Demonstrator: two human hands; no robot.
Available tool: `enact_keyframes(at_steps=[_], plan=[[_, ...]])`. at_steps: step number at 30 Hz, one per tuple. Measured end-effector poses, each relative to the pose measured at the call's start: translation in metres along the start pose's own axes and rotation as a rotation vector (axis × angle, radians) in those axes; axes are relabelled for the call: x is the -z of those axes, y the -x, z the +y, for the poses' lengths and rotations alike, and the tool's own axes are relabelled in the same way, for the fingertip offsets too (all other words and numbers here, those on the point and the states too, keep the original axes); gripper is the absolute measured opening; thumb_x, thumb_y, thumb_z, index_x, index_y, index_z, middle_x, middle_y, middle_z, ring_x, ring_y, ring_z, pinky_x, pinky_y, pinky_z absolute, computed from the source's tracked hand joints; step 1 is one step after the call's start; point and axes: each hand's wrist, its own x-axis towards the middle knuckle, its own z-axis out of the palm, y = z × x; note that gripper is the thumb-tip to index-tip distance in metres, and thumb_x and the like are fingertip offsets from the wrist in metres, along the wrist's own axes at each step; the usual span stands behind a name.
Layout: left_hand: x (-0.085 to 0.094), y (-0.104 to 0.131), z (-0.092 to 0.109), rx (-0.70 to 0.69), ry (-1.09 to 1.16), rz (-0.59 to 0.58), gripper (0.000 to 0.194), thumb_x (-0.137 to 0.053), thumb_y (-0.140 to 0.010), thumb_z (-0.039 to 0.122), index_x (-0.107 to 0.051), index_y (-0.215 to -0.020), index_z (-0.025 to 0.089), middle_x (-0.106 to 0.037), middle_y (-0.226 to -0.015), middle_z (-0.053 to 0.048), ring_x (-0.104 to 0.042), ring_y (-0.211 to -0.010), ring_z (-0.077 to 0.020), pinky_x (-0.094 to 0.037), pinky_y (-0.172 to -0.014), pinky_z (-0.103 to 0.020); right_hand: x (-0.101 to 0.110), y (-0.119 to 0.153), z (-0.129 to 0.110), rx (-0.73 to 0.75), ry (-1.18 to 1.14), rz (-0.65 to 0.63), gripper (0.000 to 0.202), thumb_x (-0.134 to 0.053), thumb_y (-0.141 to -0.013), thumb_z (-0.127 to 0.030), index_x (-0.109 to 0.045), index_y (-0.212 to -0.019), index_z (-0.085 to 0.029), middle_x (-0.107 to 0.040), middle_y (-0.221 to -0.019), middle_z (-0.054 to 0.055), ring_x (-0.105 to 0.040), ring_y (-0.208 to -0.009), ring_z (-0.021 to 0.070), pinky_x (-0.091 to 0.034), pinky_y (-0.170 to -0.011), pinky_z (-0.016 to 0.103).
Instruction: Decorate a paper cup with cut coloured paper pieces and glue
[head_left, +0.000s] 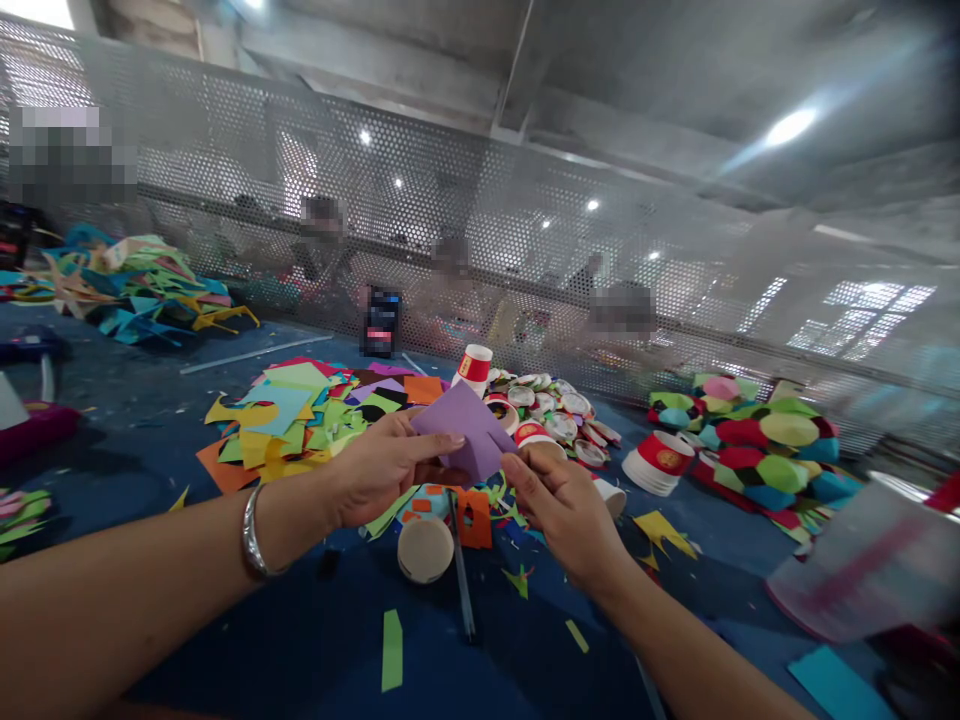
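A sheet of purple paper [469,425] is held up between both hands above the blue table. My left hand [382,460] pinches its left side, with the thumb lying across the front. At the lower right edge of the sheet, the fingers of my right hand [551,495] are closed on the paper. Beneath the hands lie a round pale disc-like piece [425,549], a thin dark pen-like stick [463,575] and orange paper with cut-outs [475,518].
Coloured paper scraps [281,400] pile up at centre left. Behind the hands are red-and-white paper cups [475,365]; another cup stack [658,462] lies right. Far right stands a translucent container [862,560]. A perforated metal screen [450,200] rises behind the table [300,640], with people beyond.
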Motion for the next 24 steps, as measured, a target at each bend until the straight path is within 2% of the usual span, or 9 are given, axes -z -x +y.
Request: enact_keyframes(at_steps=[8,19,24], plan=[[-0.0036,-0.0006,-0.0031,0.018,0.004,0.011,0.019,-0.078,-0.08,0.027,-0.078,-0.096,0.016,-0.077,-0.09,-0.009,-0.07,-0.084,-0.0199,-0.057,-0.085,-0.037,-0.0007,0.0,-0.0026,0.001,-0.011,0.003,0.043,-0.056,-0.096,-0.053,-0.043,-0.068,-0.024,-0.032,-0.062,-0.007,-0.027,-0.051,0.0098,-0.02,-0.044,0.027],[-0.0062,-0.0006,-0.0017,0.021,-0.023,0.019,0.018,-0.08,-0.077,0.028,-0.077,-0.09,0.015,-0.073,-0.082,-0.007,-0.069,-0.079,-0.0197,-0.057,-0.078,-0.035,-0.0016,0.0002,-0.0009,-0.066,-0.107,-0.017,0.044,-0.059,-0.094,-0.056,-0.042,-0.069,-0.024,-0.023,-0.06,-0.009,-0.02,-0.049,0.0098,-0.014,-0.042,0.027],[-0.0038,-0.0023,0.0002,0.088,0.017,0.016,0.021,-0.081,-0.076,0.027,-0.077,-0.091,0.012,-0.073,-0.083,-0.007,-0.066,-0.074,-0.0159,-0.055,-0.073,-0.029,-0.0041,-0.0004,-0.0037,-0.103,-0.169,-0.02,0.044,-0.061,-0.092,-0.057,-0.042,-0.07,-0.024,-0.022,-0.06,-0.01,-0.016,-0.048,0.009,-0.012,-0.042,0.026]])
